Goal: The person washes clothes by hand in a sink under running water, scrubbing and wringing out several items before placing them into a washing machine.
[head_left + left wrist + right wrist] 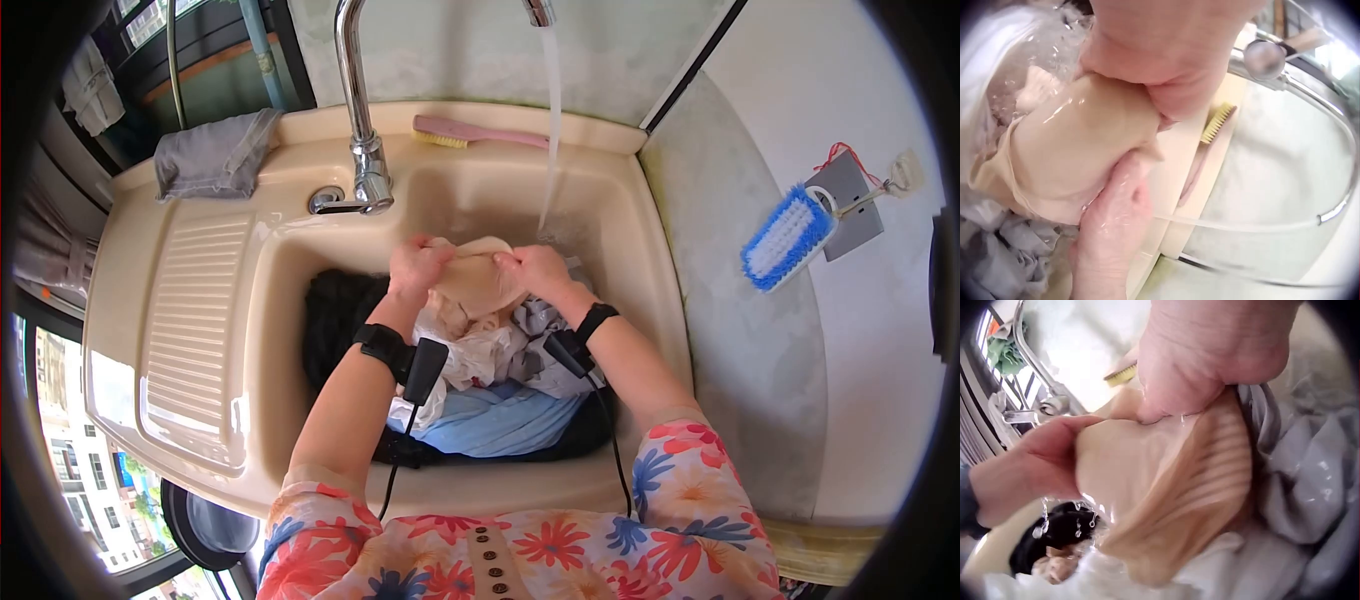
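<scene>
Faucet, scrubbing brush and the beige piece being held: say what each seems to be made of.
Faucet: chromed metal, by its mirror-like highlights.
Brush: probably plastic, with a plain pink handle, though painted wood is possible; the yellow bristles look synthetic, stiff and evenly set.
Beige piece: likely thin, smooth fabric, wet and shiny, since it folds softly and shows fine ridges; the fibre can't be told.

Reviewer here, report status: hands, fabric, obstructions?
Left hand and right hand both gripping wet beige fabric. Fabric over piled laundry. Water running beyond it; brush on back ledge, clear of hands.
</scene>
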{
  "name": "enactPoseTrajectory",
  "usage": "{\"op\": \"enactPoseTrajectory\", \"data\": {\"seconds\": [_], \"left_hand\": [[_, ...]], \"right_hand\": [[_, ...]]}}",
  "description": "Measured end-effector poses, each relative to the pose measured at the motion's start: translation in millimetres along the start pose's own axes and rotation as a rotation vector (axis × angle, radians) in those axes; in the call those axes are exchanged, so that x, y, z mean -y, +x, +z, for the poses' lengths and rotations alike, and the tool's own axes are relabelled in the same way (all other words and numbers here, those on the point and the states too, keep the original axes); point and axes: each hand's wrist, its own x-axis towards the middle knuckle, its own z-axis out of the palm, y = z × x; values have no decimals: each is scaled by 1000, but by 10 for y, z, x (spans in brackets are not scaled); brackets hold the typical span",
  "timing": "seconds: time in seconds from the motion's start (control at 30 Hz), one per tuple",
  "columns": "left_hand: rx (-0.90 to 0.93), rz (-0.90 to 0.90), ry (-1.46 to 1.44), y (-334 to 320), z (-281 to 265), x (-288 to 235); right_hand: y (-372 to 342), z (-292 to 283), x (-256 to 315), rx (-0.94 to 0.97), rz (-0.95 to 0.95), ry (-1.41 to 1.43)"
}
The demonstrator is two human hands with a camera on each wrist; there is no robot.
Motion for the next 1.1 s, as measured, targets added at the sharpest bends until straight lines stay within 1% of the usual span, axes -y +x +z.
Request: {"op": "enactPoseTrajectory", "data": {"seconds": [0.07,0.1,0.17,0.2,0.27,0.3,0.33,0.4,0.43,0.5,0.53,0.6,0.63,0.7,0.73,0.8,0.83,0.9,0.93,1.0,1.03,1.1], "left_hand": [[-6,131,202,-119,-44,-212],[-7,128,202,-148,-75,-318],[-28,146,234,-183,-153,-472],[-30,147,232,-193,-192,-506],[84,79,375,-196,-277,-554],[143,45,507,-175,-295,-541],[142,45,505,-166,-297,-516],[146,282,751,-199,-285,-529],[145,283,750,-228,-265,-577],[258,437,540,-307,-174,-700],[258,436,537,-338,-119,-738],[423,405,294,-364,-46,-802],[422,406,292,-344,-52,-814],[702,262,69,-309,-64,-828],[704,262,68,-308,-67,-833],[862,324,380,-316,-84,-846],[863,325,380,-328,-112,-857],[789,278,673,-354,-188,-876],[788,276,674,-359,-204,-870],[837,193,532,-384,-204,-853],[839,192,531,-406,-198,-855],[784,25,354,-461,-182,-879]], "right_hand": [[45,-211,47,-89,-63,-125],[81,-319,63,-86,-63,-124],[135,-523,94,-338,-301,-119],[159,-603,106,-338,-303,-120],[194,-707,142,-340,-268,290],[200,-696,162,-247,-176,457],[199,-679,182,-246,-178,455],[192,-649,266,-101,-202,845],[186,-685,304,-100,-203,844],[159,-780,388,203,-30,1032],[138,-820,454,205,-28,1030],[101,-911,613,289,-7,1252],[73,-993,684,291,-8,1250],[10,-1148,769,452,-50,1245],[-1,-1187,755,451,-48,1243],[-11,-1272,698,503,-77,1118],[-27,-1317,660,503,-77,1117],[-48,-1404,580,480,-34,1019],[-52,-1434,540,481,-35,1020],[-55,-1467,463,391,-43,1002],[-28,-1471,448,391,-40,1002],[25,-1465,423,270,86,714]]}}
